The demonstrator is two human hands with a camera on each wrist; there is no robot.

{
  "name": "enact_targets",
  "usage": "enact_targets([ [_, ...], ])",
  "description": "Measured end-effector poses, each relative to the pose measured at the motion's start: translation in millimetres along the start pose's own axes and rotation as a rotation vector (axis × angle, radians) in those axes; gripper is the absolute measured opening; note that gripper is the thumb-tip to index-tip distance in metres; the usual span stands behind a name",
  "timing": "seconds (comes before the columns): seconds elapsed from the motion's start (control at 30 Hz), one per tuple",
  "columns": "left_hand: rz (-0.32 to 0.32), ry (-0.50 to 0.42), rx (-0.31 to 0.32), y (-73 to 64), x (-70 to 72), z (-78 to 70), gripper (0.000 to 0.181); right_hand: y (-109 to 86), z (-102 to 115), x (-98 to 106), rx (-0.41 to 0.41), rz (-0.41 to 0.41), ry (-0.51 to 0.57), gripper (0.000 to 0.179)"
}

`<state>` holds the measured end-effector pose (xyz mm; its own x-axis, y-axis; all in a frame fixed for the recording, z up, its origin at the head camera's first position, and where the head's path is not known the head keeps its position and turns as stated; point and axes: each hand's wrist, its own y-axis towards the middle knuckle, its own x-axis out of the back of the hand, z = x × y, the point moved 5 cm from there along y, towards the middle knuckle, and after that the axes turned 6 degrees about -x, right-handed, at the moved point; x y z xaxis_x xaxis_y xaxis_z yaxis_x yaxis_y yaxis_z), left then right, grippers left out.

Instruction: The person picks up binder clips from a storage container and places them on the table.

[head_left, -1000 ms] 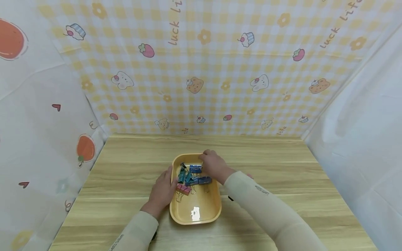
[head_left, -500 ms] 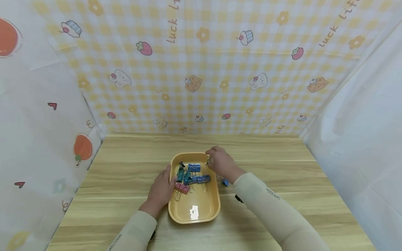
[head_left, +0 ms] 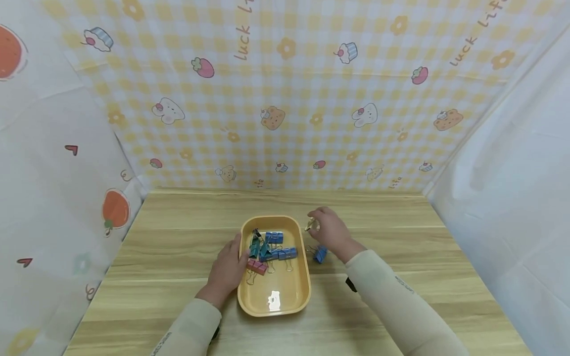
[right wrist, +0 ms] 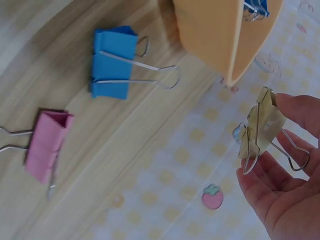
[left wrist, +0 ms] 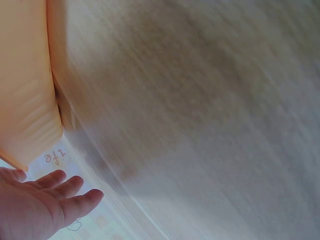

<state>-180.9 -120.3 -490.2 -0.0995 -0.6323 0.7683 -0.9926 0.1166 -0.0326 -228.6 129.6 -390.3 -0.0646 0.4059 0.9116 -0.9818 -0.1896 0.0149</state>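
In the head view, my left hand (head_left: 226, 269) rests at the left side of a yellow-orange tray (head_left: 274, 312), its thumb over the rim. The left wrist view shows its fingers (left wrist: 82, 204) fairly straight beside the tray's end. Just right of the tray, my right hand (head_left: 331, 230) pinches a pale yellow binder clip (right wrist: 262, 122) between thumb and fingers, above the table. Inside the tray lie several binder clips: blue ones (head_left: 274, 237), teal ones (head_left: 254, 248), and a pink one (head_left: 257, 267). A dark clip there is partly hidden.
A blue binder clip (right wrist: 112, 62) lies on the wooden table (head_left: 187, 212) close to the tray's right wall. Near it lies a pink binder clip (right wrist: 47, 145), hidden in the head view. A patterned cloth (head_left: 285, 99) hangs behind the table.
My right hand has lifted from inside the tray over its right rim with the yellow clip and moved right. The blue clip outside has come into view. My left hand keeps its place.
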Motion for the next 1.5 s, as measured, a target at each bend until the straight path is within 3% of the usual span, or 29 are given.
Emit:
enact_targets([
  [0.57, 0.001, 0.004, -0.021, -0.2, 1.5, 0.5, 0.065, -16.6, -61.5, 14.3, -0.209, -0.066, 0.079, 0.045],
  [0.97, 0.010, 0.010, -0.019, 0.9, 0.8, -0.5, 0.065, -28.6, -102.8, 7.9, -0.342, -0.052, 0.152, 0.044],
  [1.5, 0.016, 0.016, -0.016, 0.8, -1.1, -2.9, 0.065, -39.2, -143.9, -3.1, -0.447, -0.075, 0.192, 0.046],
])
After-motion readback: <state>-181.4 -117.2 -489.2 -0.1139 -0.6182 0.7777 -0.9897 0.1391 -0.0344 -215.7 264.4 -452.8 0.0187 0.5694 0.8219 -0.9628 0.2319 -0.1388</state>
